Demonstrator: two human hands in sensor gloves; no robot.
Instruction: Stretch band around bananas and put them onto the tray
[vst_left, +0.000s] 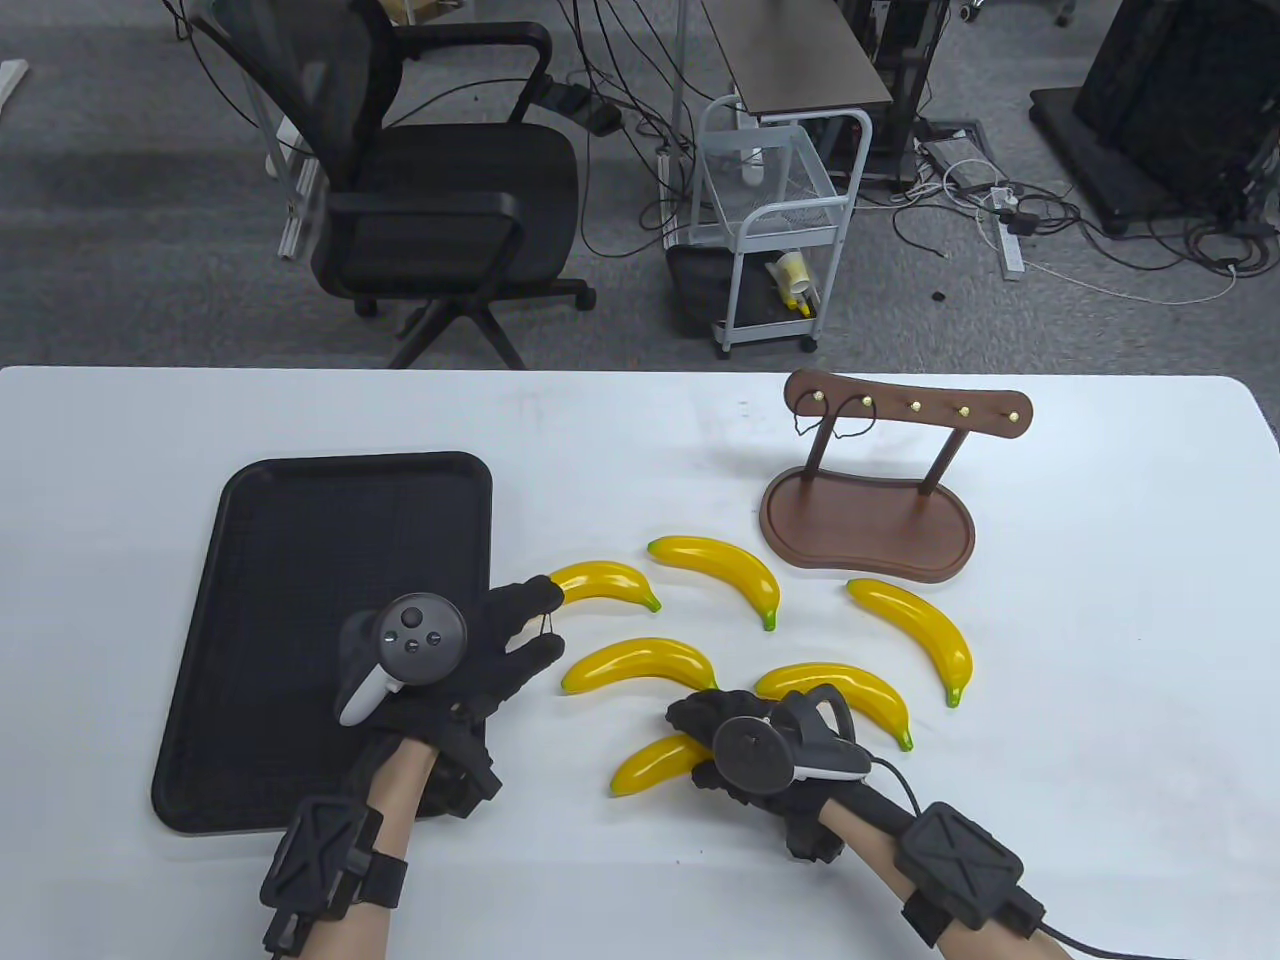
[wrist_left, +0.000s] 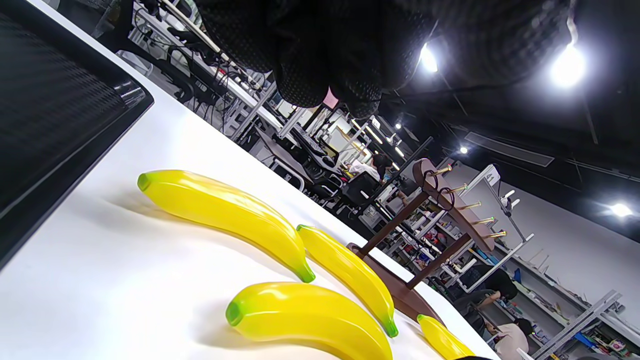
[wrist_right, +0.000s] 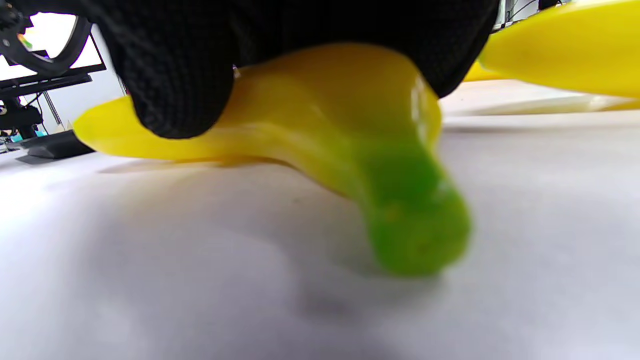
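Observation:
Several yellow toy bananas lie on the white table (vst_left: 1100, 700), right of a black tray (vst_left: 300, 600). My left hand (vst_left: 540, 625) hovers at the tray's right edge with its fingers spread. A thin band (vst_left: 545, 622) is stretched between two of them, and the upper fingertip is at the end of one banana (vst_left: 605, 582). My right hand (vst_left: 700, 735) grips the nearest banana (vst_left: 650, 765) from above. In the right wrist view its fingers (wrist_right: 175, 65) curl over that banana (wrist_right: 340, 115), whose green tip points at the camera.
A brown wooden stand (vst_left: 865, 520) with brass hooks is at the back right, with dark bands (vst_left: 850, 420) hanging from its left hooks. Loose bananas (vst_left: 720, 570) (vst_left: 915, 635) (vst_left: 640, 665) (vst_left: 840, 695) lie between the hands and the stand. An office chair and a cart stand beyond the table.

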